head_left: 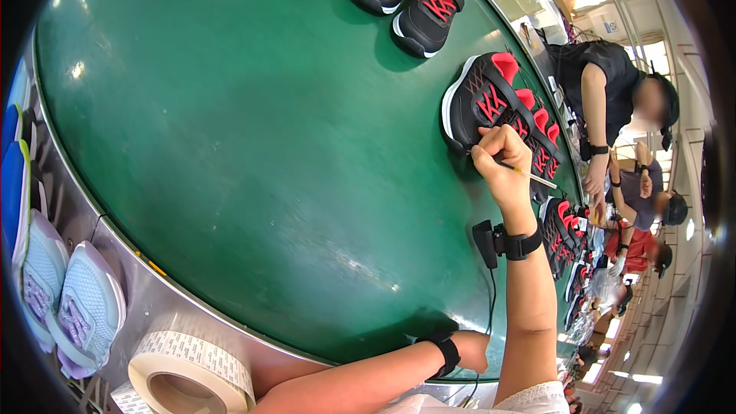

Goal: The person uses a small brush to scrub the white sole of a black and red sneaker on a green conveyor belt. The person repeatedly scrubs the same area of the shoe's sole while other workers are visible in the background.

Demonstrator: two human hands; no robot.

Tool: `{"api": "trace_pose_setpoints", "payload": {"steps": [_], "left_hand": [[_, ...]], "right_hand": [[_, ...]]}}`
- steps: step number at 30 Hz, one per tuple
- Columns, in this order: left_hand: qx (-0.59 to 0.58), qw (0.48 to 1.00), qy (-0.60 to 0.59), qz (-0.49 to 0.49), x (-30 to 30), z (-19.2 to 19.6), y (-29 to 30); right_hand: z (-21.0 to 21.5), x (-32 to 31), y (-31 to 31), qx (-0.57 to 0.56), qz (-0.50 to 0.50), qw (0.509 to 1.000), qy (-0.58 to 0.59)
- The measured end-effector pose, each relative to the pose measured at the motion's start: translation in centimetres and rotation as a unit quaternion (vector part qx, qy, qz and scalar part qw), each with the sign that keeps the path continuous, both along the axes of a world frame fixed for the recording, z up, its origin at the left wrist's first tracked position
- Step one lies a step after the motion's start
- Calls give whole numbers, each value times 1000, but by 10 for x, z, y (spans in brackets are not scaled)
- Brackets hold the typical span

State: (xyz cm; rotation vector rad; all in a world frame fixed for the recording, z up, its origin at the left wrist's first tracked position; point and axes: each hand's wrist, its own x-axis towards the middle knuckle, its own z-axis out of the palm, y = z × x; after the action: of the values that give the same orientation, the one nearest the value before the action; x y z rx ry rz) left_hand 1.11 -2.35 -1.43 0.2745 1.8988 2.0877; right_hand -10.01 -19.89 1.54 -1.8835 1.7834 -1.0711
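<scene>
My right hand [502, 165] is closed around a thin brush-like stick [539, 178], with its pale end pointing back to the right. The fingertips are at the toe of a black sneaker [479, 96] with red laces, a red lining and a white sole. The stick's working tip is hidden by the fingers. Several matching sneakers [543, 142] stand close behind that one. My left hand [468, 351] hangs low over the near edge of the green belt [268, 184], beside my right forearm. Its fingers are mostly out of sight.
More black sneakers [425, 19] stand at the far side of the belt. Light-blue and lilac sneakers [88, 299] are at the left, near a large tape roll [192, 364]. A black cable [492, 299] runs from my right wristband. Co-workers [602, 100] stand along the right.
</scene>
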Motion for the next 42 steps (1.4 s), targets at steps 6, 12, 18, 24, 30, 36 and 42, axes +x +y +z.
{"api": "trace_pose_setpoints", "payload": {"steps": [6, 12, 18, 24, 30, 36, 42], "left_hand": [[-1, 1000, 5, 0, -5, -1, 2], [-8, 1000, -1, -2, -5, 3, -1], [-1, 1000, -7, -10, -2, 4, -4], [4, 1000, -19, -11, -2, -6, 9], [5, 1000, -24, -1, 5, -2, 10], [22, 999, -23, 27, 6, -8, 17], [31, 999, -14, 41, 10, -12, 21]], "right_hand": [[0, -11, 3, 3, 11, 1000, 13], [1, -18, 9, 2, 19, 999, 41], [7, -23, 14, 10, 32, 997, 71], [37, -3, -15, -21, 0, 987, -160], [24, 17, -82, 6, -7, 996, -92], [3, 21, -94, 40, -7, 996, -78], [-3, 23, -83, 28, -7, 998, -58]]}}
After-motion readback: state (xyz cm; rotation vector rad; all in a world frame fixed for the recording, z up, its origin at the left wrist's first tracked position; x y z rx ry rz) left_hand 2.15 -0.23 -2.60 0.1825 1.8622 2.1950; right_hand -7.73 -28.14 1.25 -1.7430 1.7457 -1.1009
